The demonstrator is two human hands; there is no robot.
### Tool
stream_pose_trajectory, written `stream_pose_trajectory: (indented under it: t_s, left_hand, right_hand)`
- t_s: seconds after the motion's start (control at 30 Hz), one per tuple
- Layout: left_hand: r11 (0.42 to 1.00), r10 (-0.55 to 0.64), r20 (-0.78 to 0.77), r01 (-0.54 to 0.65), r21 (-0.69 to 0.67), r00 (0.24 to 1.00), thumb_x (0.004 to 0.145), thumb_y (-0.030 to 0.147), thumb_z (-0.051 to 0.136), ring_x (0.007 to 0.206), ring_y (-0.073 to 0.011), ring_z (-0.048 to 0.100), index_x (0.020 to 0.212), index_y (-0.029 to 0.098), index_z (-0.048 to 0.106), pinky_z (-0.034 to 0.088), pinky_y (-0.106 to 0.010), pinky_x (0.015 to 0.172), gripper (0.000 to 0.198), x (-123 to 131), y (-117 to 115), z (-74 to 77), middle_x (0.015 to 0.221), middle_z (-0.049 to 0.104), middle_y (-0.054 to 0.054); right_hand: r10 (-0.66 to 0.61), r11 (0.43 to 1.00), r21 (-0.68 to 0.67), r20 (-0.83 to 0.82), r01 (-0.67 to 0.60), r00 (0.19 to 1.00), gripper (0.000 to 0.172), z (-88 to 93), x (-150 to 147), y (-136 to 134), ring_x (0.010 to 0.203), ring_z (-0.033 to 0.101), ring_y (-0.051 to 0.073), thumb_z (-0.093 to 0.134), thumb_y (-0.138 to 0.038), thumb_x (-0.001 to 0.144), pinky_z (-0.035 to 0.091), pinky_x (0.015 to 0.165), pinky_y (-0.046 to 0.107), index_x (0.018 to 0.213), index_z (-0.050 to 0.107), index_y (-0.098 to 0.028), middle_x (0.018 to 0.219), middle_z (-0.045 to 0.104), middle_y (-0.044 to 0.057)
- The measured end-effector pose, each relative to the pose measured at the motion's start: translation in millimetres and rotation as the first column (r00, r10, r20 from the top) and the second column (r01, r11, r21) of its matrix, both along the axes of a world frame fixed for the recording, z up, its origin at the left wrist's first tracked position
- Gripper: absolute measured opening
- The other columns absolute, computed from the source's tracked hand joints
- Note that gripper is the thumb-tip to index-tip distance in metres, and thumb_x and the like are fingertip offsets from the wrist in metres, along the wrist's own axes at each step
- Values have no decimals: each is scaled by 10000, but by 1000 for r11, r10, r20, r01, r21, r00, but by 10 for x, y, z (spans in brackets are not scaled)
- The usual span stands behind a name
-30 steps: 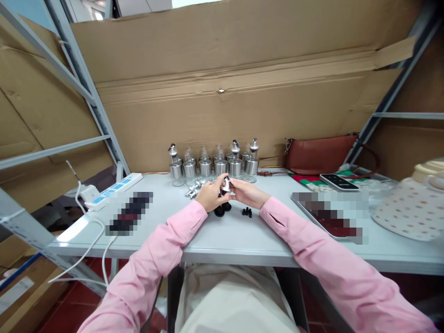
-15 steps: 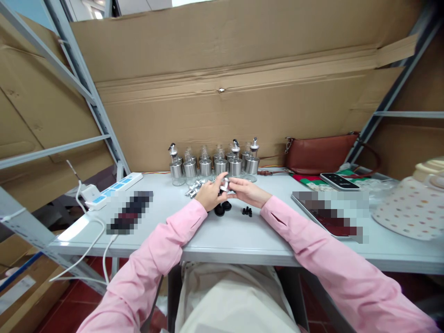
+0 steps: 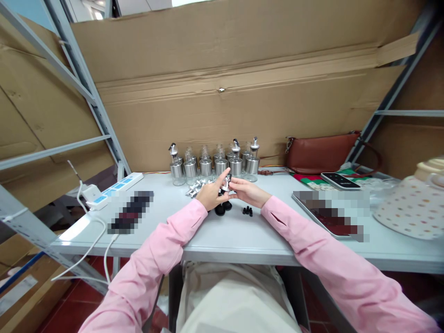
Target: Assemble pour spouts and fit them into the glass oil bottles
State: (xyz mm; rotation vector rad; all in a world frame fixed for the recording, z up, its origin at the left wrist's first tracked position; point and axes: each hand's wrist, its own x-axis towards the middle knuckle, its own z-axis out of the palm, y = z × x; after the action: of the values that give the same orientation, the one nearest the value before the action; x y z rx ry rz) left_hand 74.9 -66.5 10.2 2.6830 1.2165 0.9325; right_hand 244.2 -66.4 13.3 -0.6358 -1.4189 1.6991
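My left hand (image 3: 211, 193) and my right hand (image 3: 247, 191) meet over the table's middle, both pinching one small silver pourer cap (image 3: 225, 185) between their fingertips. Two black round stoppers (image 3: 222, 208) lie just below my hands, and a few tiny black plugs (image 3: 247, 212) sit to their right. A loose heap of silver caps (image 3: 194, 188) lies left of my left hand. Behind them stands a row of small glass and steel bottles (image 3: 215, 164), some fitted with pourers.
A white power strip (image 3: 114, 188) with cables lies at the left, a blurred dark object (image 3: 130, 212) near it. A brown bag (image 3: 319, 153), a remote (image 3: 339, 181), a tray (image 3: 329, 217) and a dotted white lidded pot (image 3: 414, 203) fill the right. Cardboard (image 3: 222, 83) walls the back.
My hands stay together on the silver cap. My left fingers have shifted slightly, one finger now raised over the cap. Nothing else on the table has moved.
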Motion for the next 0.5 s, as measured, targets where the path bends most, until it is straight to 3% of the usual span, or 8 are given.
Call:
stream_pose_trajectory:
  t_s: [0.2, 0.33, 0.5]
  left_hand:
    - [997, 18, 16, -17, -80, 1000, 695, 178, 458, 542, -110, 544, 1302, 173, 326, 429, -209, 598, 622, -4, 2, 39, 815, 638, -2]
    - [993, -17, 68, 25, -117, 998, 679, 143, 452, 600, -124, 567, 1286, 143, 311, 451, -232, 640, 624, 2, 19, 32, 898, 642, -39]
    - [994, -15, 26, 18, -105, 1000, 692, 152, 445, 648, -154, 591, 1318, 144, 268, 463, -273, 675, 651, 20, 20, 18, 889, 641, -52]
  right_hand:
    - [16, 1000, -22, -14, -16, 1000, 182, -10, 14, 15, 751, 534, 119, 657, -327, 720, 446, 711, 297, 807, 614, -172, 765, 551, 4]
    - [25, 1000, 8, -8, -25, 1000, 184, 16, 25, 4, 774, 532, 122, 661, -319, 717, 440, 710, 288, 833, 628, -181, 792, 563, 9]
    - [-30, 996, 80, -3, 30, 1000, 242, -10, -3, 22, 762, 537, 113, 692, -322, 682, 422, 713, 277, 868, 635, -178, 857, 598, 17]
